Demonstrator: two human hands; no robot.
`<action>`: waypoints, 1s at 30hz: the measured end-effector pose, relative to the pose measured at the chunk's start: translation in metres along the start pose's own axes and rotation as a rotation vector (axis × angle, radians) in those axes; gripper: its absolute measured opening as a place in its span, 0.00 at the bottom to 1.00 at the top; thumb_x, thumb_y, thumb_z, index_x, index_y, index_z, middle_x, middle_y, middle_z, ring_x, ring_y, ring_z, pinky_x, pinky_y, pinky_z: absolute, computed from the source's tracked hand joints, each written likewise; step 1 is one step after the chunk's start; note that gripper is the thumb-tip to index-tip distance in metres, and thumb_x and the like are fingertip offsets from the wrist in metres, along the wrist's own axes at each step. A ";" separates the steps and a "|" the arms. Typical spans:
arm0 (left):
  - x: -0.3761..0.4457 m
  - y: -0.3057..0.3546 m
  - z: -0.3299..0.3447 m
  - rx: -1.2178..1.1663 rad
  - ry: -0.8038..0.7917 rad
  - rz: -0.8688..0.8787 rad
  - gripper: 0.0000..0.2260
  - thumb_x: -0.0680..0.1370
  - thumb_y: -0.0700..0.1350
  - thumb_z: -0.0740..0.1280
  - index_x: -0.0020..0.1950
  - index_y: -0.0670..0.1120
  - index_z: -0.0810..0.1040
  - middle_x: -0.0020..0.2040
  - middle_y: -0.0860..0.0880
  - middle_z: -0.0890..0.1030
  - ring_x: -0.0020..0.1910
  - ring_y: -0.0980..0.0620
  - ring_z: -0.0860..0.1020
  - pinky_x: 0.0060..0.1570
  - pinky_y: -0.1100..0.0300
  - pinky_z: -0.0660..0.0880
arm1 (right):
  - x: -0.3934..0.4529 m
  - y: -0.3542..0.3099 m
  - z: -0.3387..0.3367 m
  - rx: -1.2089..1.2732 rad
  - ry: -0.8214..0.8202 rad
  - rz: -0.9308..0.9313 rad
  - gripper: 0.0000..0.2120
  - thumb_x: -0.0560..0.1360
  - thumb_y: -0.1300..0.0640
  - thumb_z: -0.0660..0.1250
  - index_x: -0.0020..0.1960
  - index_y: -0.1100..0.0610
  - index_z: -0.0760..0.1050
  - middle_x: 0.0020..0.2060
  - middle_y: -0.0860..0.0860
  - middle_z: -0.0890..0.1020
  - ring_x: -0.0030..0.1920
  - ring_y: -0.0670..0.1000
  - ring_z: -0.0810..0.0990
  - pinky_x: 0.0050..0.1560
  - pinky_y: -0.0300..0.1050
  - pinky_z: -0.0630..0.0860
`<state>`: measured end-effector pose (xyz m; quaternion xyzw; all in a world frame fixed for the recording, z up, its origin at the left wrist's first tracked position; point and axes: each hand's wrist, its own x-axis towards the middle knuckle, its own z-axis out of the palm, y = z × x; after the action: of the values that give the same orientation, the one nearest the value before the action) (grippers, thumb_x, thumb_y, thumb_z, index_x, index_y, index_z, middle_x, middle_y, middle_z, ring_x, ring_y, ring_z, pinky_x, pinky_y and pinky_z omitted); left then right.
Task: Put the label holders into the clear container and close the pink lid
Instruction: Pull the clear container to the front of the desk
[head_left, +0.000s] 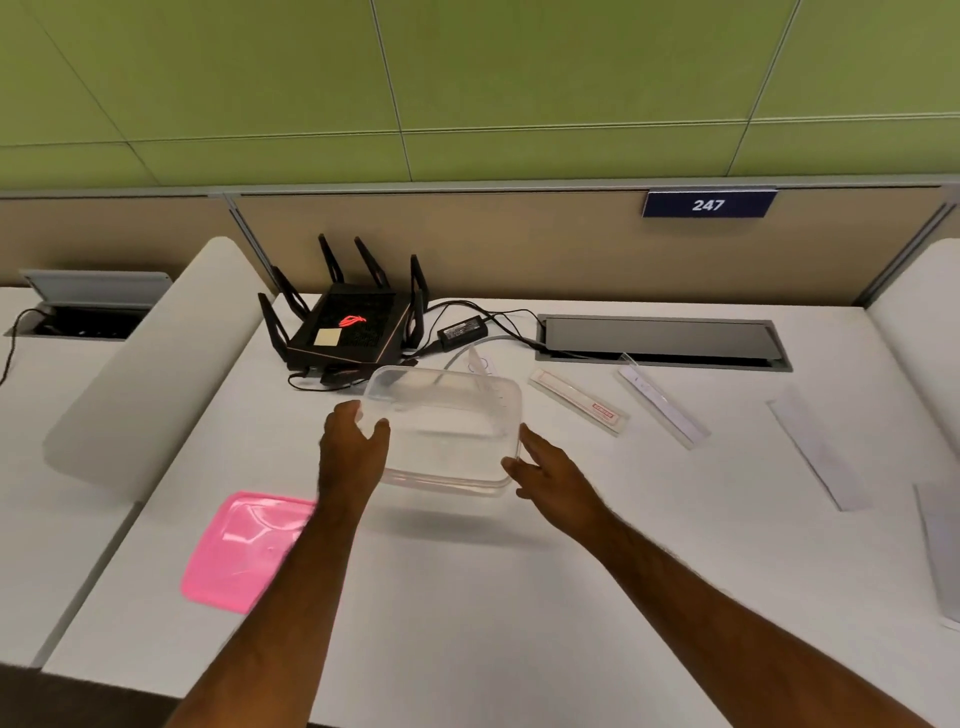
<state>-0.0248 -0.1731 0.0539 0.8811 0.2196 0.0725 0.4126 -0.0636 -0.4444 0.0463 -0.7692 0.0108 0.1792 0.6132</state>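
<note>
On the table (467, 597), the clear container (447, 431) is mid-frame, the pink lid (244, 551) lower left. My left hand (353, 447) grips the container's left wall; my right hand (545, 467), fingers straight, touches its right side. The label holders (576, 400) lie centre right.

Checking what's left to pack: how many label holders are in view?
5 label holders: one at the clear container's far rim, one red-tagged, one clear and one white to its right, one cut off at the right edge. More may be out of frame.
</note>
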 end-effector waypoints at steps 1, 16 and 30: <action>-0.004 0.003 0.005 0.001 -0.012 0.010 0.21 0.77 0.49 0.69 0.68 0.45 0.71 0.66 0.44 0.75 0.62 0.44 0.76 0.59 0.46 0.77 | -0.004 0.003 -0.007 0.005 0.013 0.004 0.30 0.83 0.52 0.65 0.81 0.52 0.58 0.76 0.49 0.70 0.70 0.53 0.75 0.66 0.59 0.77; -0.071 0.058 0.077 -0.016 -0.160 0.030 0.16 0.77 0.54 0.68 0.62 0.49 0.74 0.59 0.49 0.78 0.55 0.47 0.79 0.51 0.54 0.77 | -0.063 0.050 -0.107 0.072 0.182 0.070 0.28 0.82 0.53 0.67 0.80 0.52 0.63 0.72 0.48 0.75 0.63 0.50 0.81 0.59 0.57 0.82; -0.137 0.058 0.126 0.026 -0.240 0.009 0.04 0.75 0.48 0.69 0.46 0.51 0.74 0.44 0.54 0.81 0.42 0.49 0.81 0.40 0.55 0.79 | -0.118 0.120 -0.162 0.113 0.437 0.097 0.19 0.78 0.53 0.72 0.68 0.56 0.79 0.60 0.50 0.85 0.51 0.48 0.86 0.41 0.48 0.85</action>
<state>-0.0893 -0.3546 0.0239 0.8896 0.1658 -0.0344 0.4241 -0.1596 -0.6515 -0.0021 -0.7528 0.1905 0.0366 0.6290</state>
